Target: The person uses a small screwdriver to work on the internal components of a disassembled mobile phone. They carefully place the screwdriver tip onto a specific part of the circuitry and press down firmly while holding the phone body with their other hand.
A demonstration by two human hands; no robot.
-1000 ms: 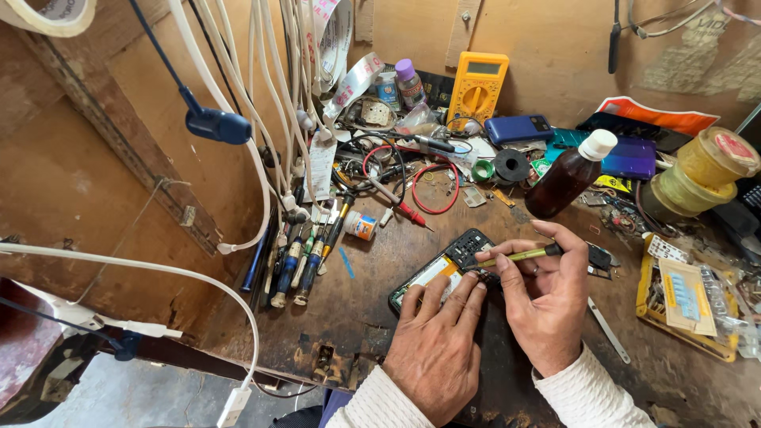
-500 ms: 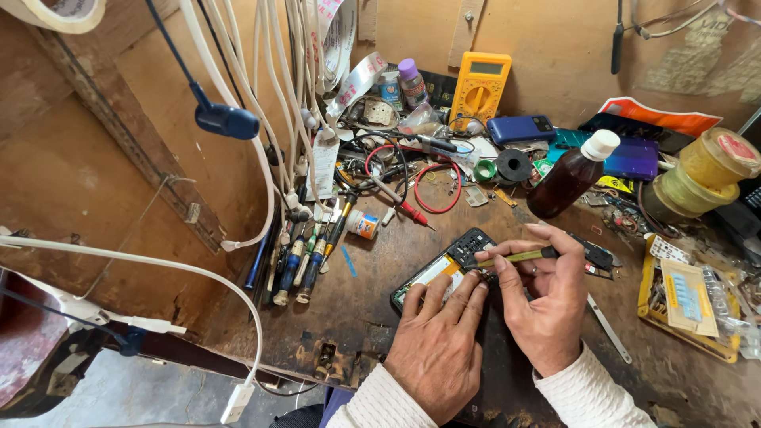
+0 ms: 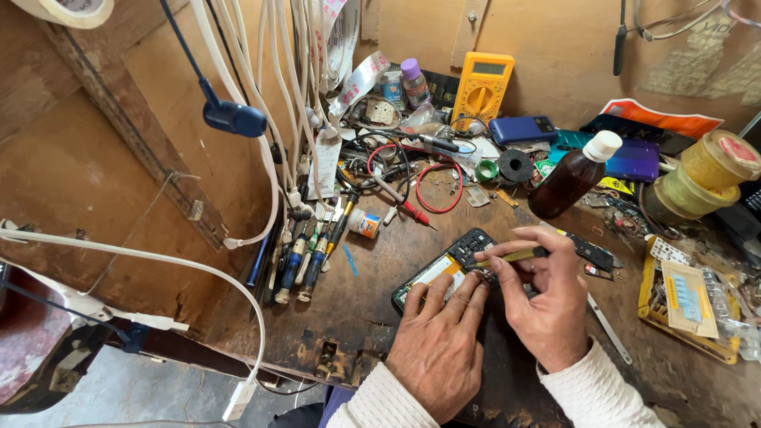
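An opened mobile phone [image 3: 448, 268] lies face down on the worn wooden bench, its circuit board and a yellow part exposed. My left hand [image 3: 436, 345] lies flat on the phone's lower half and pins it down. My right hand [image 3: 543, 305] grips a thin yellow-handled tool [image 3: 519, 255], whose tip rests on the phone's upper part. Both wrists wear white knit sleeves.
A row of screwdrivers [image 3: 305, 257] lies left of the phone. Behind it are red and black probe leads [image 3: 412, 194], a yellow multimeter [image 3: 480, 87], a brown bottle [image 3: 572, 178], tape rolls [image 3: 701, 174], phones and a yellow parts tray [image 3: 686, 305]. White cables [image 3: 269, 95] hang at left.
The hands and tool stay in nearly the same place on the phone. Only the camera view shifts slightly.
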